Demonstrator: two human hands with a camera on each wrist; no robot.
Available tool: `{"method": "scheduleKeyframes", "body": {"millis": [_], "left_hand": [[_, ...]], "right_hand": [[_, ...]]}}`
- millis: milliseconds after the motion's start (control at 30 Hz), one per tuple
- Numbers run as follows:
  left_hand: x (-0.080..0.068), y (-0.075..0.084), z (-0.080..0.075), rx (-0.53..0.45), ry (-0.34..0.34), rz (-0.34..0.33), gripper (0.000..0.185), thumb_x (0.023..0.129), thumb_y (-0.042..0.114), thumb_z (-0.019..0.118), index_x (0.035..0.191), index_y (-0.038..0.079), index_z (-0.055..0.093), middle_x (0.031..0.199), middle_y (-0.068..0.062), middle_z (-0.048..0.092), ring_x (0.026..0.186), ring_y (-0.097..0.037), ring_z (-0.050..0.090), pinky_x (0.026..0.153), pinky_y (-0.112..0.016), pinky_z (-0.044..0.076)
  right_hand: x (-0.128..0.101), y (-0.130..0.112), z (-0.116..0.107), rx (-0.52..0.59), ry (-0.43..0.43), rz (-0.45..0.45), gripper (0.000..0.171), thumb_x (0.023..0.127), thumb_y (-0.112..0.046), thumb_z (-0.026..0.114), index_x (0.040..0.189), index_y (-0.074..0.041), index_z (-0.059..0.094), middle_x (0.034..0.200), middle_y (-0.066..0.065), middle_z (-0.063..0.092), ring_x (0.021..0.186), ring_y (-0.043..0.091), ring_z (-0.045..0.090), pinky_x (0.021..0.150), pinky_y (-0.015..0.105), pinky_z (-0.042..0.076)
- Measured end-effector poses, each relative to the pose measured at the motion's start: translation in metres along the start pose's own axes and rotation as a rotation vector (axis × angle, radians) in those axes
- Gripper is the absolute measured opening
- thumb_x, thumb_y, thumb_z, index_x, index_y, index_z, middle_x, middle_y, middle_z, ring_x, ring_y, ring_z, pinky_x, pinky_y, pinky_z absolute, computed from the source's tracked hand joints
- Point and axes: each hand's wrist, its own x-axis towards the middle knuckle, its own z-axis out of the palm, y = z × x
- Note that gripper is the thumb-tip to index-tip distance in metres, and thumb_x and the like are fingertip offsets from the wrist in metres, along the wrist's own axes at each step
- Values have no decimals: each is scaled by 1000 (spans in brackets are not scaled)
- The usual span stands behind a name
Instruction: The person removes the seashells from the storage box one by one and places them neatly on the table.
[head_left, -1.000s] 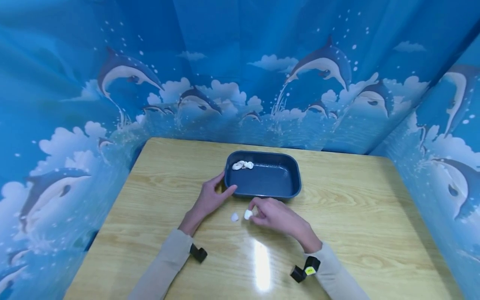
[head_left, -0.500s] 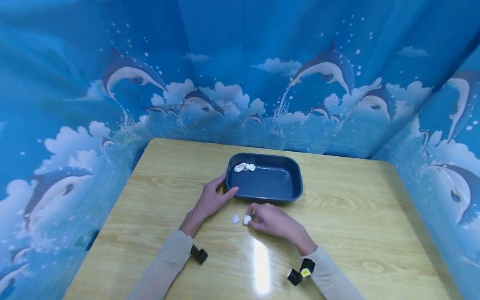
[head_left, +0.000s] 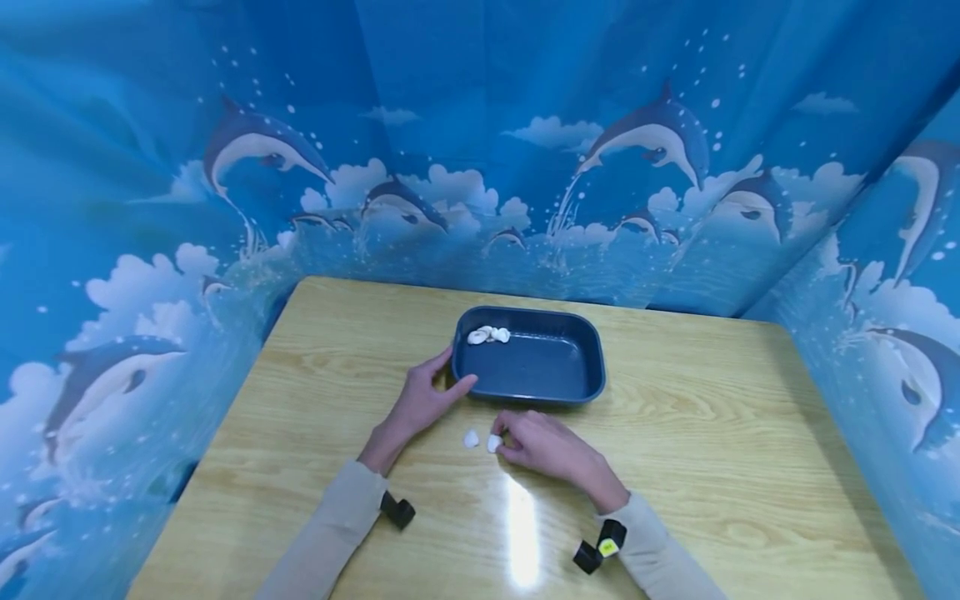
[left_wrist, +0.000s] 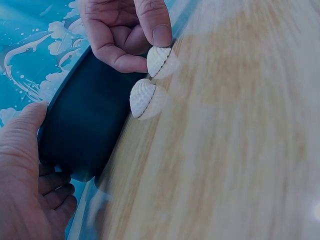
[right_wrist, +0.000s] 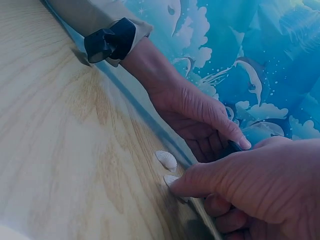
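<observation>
I have the right hand (head_left: 546, 443) pinching a ribbed seashell (head_left: 493, 443) on the desk (head_left: 720, 442), below frame centre, and the left hand (head_left: 420, 402) gripping the left end of the dark-blue tray (head_left: 536, 368). The seashell should be light, stiff, perhaps brittle, so I'd take its edges gently; the yellow label (head_left: 608, 547) at lower right is unreadable.

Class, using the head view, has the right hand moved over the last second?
Yes, slightly: judged against the loose shell lying on the table, the right hand has moved down the picture, away from the dark blue tray.
</observation>
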Motion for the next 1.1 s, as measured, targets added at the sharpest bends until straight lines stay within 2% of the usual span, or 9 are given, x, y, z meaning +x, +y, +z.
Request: {"method": "scheduleKeyframes", "body": {"millis": [200,400,533,667,867,1100], "left_hand": [[0,-1,-1,-1,-1,-8,75,97,40,76,158,12,43,161,-6,45,151,-25,39,125,-48,32],[-1,0,-2,4,1,-24,76,96,42,76,158,12,43,161,-6,44,151,-25,39,125,-48,32],[0,-1,-1,-1,4,-16,75,97,39,76,158,14,43,161,-5,45,151,-24,39,125,-48,32],[1,-4,0,2,2,-5,74,97,39,76,158,14,43,160,-4,45,151,-23,40,125,-47,33],[2,-5,0,-9,2,11,74,97,40,76,158,13,43,160,-6,46,150,-24,41,124,-47,33],[0,-1,-2,-20,-2,-6,76,96,42,77,158,16,44,160,-8,46,150,-28,41,125,-50,32]], "right_hand": [[0,0,1,-16,7,-2,20,99,-19,71,117,-10,70,65,-13,51,53,-1,41,46,19,36],[0,-2,-4,-11,18,-16,20,101,-21,69,118,-10,70,70,-14,55,54,-2,44,49,19,41],[-2,-8,-15,-1,29,-11,22,102,-23,68,119,-10,70,69,-14,54,55,-1,45,51,21,42],[-5,-16,-30,10,40,-16,23,103,-22,67,120,-8,71,63,-14,48,53,-1,41,49,21,37],[-1,-20,-54,11,120,-55,20,104,-22,67,117,-8,74,62,-13,45,52,1,38,48,21,33],[15,-2,-67,-16,187,43,20,104,-21,65,117,-8,74,59,-10,47,49,5,40,46,24,31]]}}
